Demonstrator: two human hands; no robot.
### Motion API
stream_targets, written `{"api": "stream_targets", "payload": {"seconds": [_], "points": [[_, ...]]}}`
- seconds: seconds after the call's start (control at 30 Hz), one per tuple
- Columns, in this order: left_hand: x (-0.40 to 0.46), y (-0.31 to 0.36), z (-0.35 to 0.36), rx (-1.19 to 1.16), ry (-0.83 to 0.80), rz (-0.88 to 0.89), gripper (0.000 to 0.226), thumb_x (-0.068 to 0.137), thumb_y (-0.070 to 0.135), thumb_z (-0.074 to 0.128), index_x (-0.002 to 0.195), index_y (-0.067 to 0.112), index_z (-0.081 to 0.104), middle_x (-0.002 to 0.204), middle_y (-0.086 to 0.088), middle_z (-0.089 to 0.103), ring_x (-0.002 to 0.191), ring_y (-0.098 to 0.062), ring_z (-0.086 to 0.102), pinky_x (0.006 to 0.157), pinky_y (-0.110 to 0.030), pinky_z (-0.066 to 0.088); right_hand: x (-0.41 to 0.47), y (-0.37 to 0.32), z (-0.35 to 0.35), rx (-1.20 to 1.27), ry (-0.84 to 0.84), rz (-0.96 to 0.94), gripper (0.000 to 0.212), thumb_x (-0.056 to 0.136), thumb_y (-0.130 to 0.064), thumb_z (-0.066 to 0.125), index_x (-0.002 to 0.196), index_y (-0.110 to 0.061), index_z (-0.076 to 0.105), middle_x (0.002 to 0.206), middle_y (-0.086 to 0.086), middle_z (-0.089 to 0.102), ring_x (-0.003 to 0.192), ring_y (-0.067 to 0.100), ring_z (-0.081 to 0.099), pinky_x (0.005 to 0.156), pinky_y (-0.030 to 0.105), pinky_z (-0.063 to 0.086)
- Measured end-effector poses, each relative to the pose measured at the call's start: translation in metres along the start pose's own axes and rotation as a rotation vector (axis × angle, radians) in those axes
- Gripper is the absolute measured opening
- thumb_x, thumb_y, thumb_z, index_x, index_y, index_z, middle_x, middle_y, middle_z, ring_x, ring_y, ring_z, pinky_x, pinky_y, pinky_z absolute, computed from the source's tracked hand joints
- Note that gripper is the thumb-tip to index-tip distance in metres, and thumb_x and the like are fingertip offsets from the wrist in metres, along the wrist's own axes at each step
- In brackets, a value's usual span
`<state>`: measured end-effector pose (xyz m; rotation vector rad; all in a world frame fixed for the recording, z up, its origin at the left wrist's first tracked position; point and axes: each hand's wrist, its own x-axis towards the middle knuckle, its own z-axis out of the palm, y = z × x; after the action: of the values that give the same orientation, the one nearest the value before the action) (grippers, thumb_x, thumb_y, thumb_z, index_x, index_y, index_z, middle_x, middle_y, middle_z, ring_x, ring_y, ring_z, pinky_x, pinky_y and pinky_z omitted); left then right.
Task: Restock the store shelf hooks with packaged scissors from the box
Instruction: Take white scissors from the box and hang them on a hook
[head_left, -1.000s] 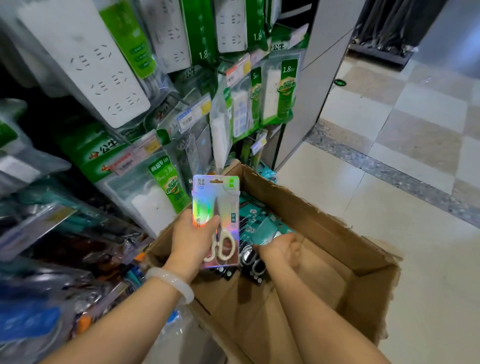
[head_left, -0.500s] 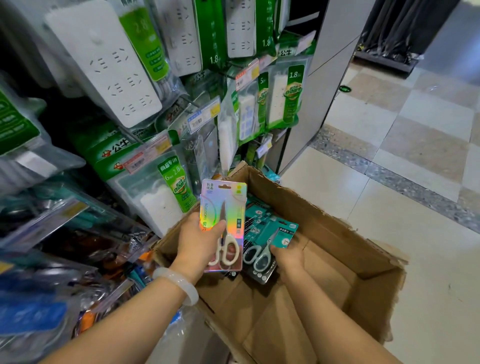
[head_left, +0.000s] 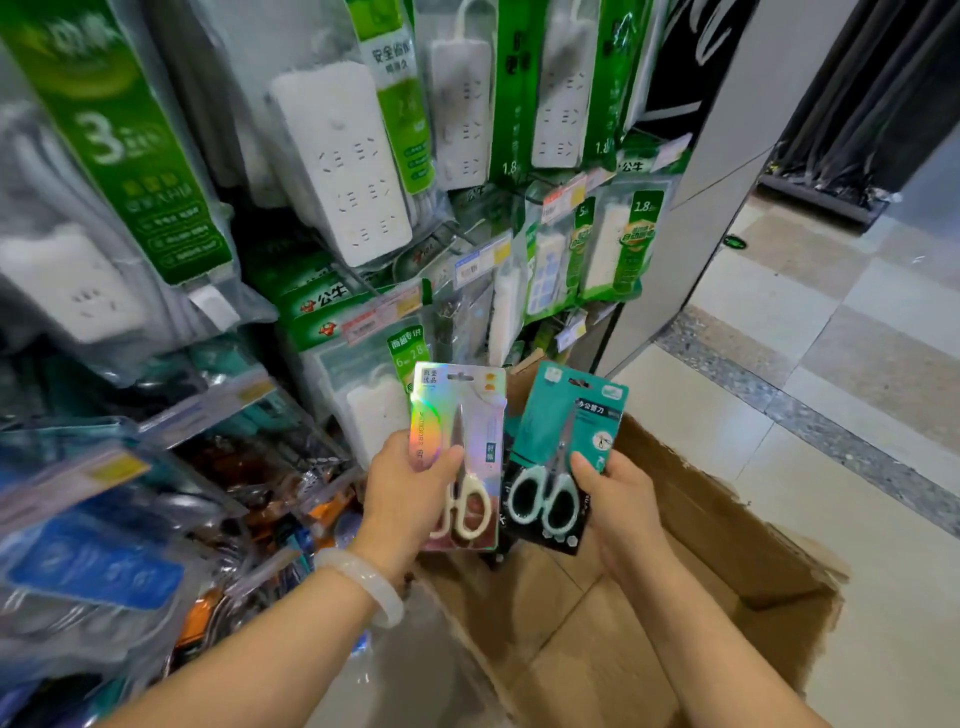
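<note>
My left hand (head_left: 410, 493) grips a holographic silver pack of white-handled scissors (head_left: 470, 415), thumb across its front, held upright above the cardboard box (head_left: 727, 519). Beside it, my right hand (head_left: 618, 499) pinches a teal pack of mint-handled scissors (head_left: 561, 431) at its right edge, raised to the same height. The two packs almost touch side by side. The box stands open on the floor under both hands; its contents are hidden behind the packs and my arms.
Hanging packs of white power strips (head_left: 343, 161) with green labels fill the shelf hooks ahead and left. Blurred blue and orange packaged goods (head_left: 104, 561) crowd the lower left hooks. A grey pillar (head_left: 717, 156) and tiled floor (head_left: 831, 364) lie to the right.
My right hand has lifted the teal pack out of the box to beside the silver pack. My left hand has risen slightly. The view has tilted up toward the shelf.
</note>
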<state>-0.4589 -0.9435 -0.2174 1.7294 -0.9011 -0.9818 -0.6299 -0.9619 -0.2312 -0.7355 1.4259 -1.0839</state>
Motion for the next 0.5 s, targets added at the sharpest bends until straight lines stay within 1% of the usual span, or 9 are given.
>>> {"api": "stream_targets", "payload": {"seconds": [0.03, 0.07, 0.13, 0.2, 0.3, 0.33, 0.4, 0.43, 0.5], "points": [[-0.003, 0.003, -0.011, -0.008, 0.013, 0.018, 0.016, 0.083, 0.011, 0.067, 0.076, 0.011, 0.052, 0.074, -0.004, 0.057, 0.071, -0.02, 0.054, 0.064, -0.031, 0.043, -0.006, -0.005, 0.009, -0.036, -0.038, -0.043, 0.013, 0.093, -0.008, 0.052, 0.1, -0.008, 0.063, 0.091, 0.01, 0.072, 0.077, 0.02, 0.07, 0.066, 0.035, 0.059], [-0.008, 0.006, -0.025, -0.013, 0.038, 0.04, 0.023, 0.084, 0.011, 0.066, 0.07, 0.012, 0.047, 0.068, -0.001, 0.051, 0.064, -0.017, 0.048, 0.058, -0.028, 0.038, -0.014, -0.009, 0.02, -0.083, -0.084, -0.089, 0.015, 0.093, -0.008, 0.052, 0.102, -0.01, 0.063, 0.095, 0.008, 0.072, 0.081, 0.02, 0.07, 0.069, 0.035, 0.059], [-0.018, 0.01, -0.059, -0.013, 0.102, 0.08, 0.033, 0.081, 0.014, 0.069, 0.063, 0.016, 0.042, 0.061, 0.001, 0.045, 0.057, -0.014, 0.041, 0.054, -0.027, 0.033, -0.032, -0.016, 0.047, -0.188, -0.17, -0.182, 0.018, 0.094, -0.009, 0.05, 0.106, -0.014, 0.063, 0.103, 0.005, 0.07, 0.093, 0.021, 0.068, 0.082, 0.04, 0.056], [-0.032, 0.009, -0.102, -0.027, 0.172, 0.109, 0.023, 0.078, 0.02, 0.071, 0.068, 0.018, 0.05, 0.067, -0.001, 0.055, 0.062, -0.016, 0.049, 0.059, -0.029, 0.039, -0.056, -0.018, 0.08, -0.254, -0.254, -0.259, 0.019, 0.095, -0.009, 0.049, 0.106, -0.018, 0.061, 0.104, 0.0, 0.069, 0.097, 0.019, 0.065, 0.088, 0.041, 0.052], [-0.063, 0.0, -0.176, -0.111, 0.314, 0.132, 0.014, 0.082, 0.011, 0.069, 0.081, 0.019, 0.057, 0.08, -0.002, 0.065, 0.07, -0.014, 0.058, 0.067, -0.023, 0.047, -0.102, -0.012, 0.138, -0.297, -0.359, -0.341, 0.018, 0.094, -0.01, 0.051, 0.104, -0.021, 0.06, 0.105, 0.002, 0.068, 0.099, 0.023, 0.064, 0.092, 0.048, 0.049], [-0.076, -0.004, -0.204, -0.133, 0.366, 0.154, 0.013, 0.082, 0.01, 0.068, 0.083, 0.018, 0.057, 0.081, -0.002, 0.066, 0.072, -0.016, 0.06, 0.068, -0.023, 0.048, -0.121, -0.01, 0.159, -0.307, -0.405, -0.357, 0.016, 0.094, -0.01, 0.051, 0.103, -0.02, 0.059, 0.105, 0.004, 0.068, 0.099, 0.025, 0.063, 0.093, 0.049, 0.048], [-0.111, -0.007, -0.26, -0.139, 0.467, 0.203, 0.01, 0.083, 0.007, 0.066, 0.084, 0.013, 0.058, 0.075, 0.002, 0.063, 0.069, -0.015, 0.059, 0.061, -0.01, 0.045, -0.167, -0.004, 0.2, -0.316, -0.509, -0.424, 0.014, 0.094, -0.01, 0.051, 0.101, -0.019, 0.057, 0.105, 0.008, 0.066, 0.1, 0.027, 0.062, 0.092, 0.049, 0.048], [-0.131, -0.01, -0.289, -0.151, 0.519, 0.23, 0.01, 0.084, 0.005, 0.065, 0.085, 0.012, 0.058, 0.074, 0.005, 0.062, 0.068, -0.01, 0.059, 0.056, -0.006, 0.042, -0.193, 0.0, 0.221, -0.319, -0.555, -0.453, 0.013, 0.093, -0.009, 0.051, 0.1, -0.018, 0.057, 0.105, 0.009, 0.066, 0.1, 0.027, 0.061, 0.093, 0.048, 0.047], [-0.174, -0.015, -0.345, -0.182, 0.61, 0.269, 0.013, 0.085, 0.001, 0.062, 0.083, 0.012, 0.055, 0.072, 0.008, 0.058, 0.058, 0.007, 0.056, 0.052, -0.003, 0.039, -0.251, 0.006, 0.26, -0.315, -0.672, -0.48, 0.013, 0.094, -0.009, 0.051, 0.1, -0.018, 0.057, 0.103, 0.007, 0.066, 0.098, 0.023, 0.06, 0.095, 0.045, 0.045]]}}
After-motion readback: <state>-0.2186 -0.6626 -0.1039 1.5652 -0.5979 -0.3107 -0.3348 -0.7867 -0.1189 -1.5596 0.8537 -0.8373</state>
